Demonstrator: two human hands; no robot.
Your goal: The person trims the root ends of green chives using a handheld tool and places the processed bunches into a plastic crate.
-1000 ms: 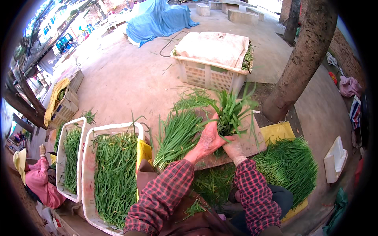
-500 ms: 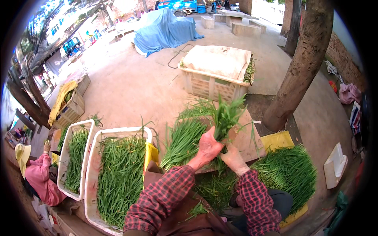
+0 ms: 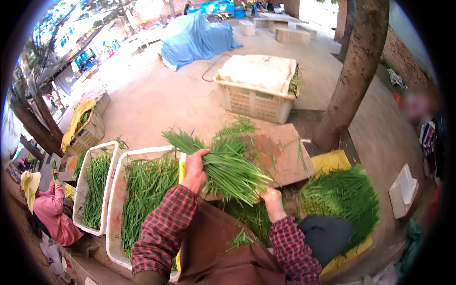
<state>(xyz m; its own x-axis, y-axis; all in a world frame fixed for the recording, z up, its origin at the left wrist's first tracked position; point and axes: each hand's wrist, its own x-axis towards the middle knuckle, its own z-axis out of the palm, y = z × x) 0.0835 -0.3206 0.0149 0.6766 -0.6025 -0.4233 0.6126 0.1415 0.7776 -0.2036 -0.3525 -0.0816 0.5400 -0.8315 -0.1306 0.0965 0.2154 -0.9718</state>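
Note:
A thick bunch of garlic chives (image 3: 232,171) slants between my hands, leafy tips at the upper left and pale stem ends at the lower right. Around its leafy part, my left hand (image 3: 194,172) is closed. My right hand (image 3: 271,195) pinches at the stem ends, its fingers partly hidden. Under and behind the bunch is a brown board (image 3: 287,154) with loose green leaves on its far side. More cut greens (image 3: 254,221) lie below the bunch, by my knees. A few scraps (image 3: 241,240) rest on my brown apron (image 3: 209,242).
White crates of chives (image 3: 110,228) (image 3: 114,164) stand at my left, near a seated person in pink (image 3: 54,216). A chive pile (image 3: 344,199) lies on yellow sacking (image 3: 332,163) at right. Ahead are a covered crate (image 3: 259,104) and a tree trunk (image 3: 354,80).
My hands were close together around an upright bunch over the board. Now they are apart, the left one farther left, with a bunch slanting between them. The view has shifted slightly.

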